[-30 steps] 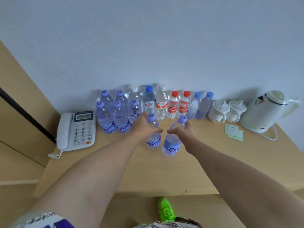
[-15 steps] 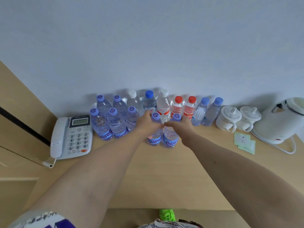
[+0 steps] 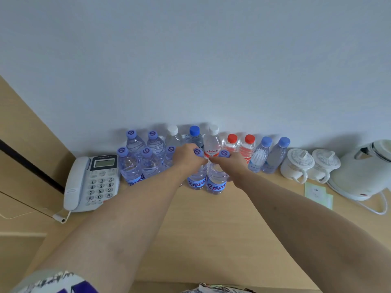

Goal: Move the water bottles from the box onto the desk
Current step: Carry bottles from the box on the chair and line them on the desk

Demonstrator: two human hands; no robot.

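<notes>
Two clear water bottles with purple caps stand side by side on the wooden desk (image 3: 203, 225). My left hand (image 3: 187, 157) grips the neck of the left bottle (image 3: 196, 180). My right hand (image 3: 231, 161) grips the neck of the right bottle (image 3: 216, 182). Both bottles rest upright on the desk, just in front of a row of several other bottles (image 3: 156, 144) along the wall, with purple, white, blue and red caps. The box is out of view.
A white desk phone (image 3: 91, 182) lies at the left. Two white lidded cups (image 3: 296, 166) and a white electric kettle (image 3: 366, 168) with its cord stand at the right. A small green-edged card (image 3: 318, 194) lies near the kettle.
Both hands carried their bottles away from me toward the wall and set them upright against the front of the bottle row. The right bottle, tilted a second ago, now stands straight.
</notes>
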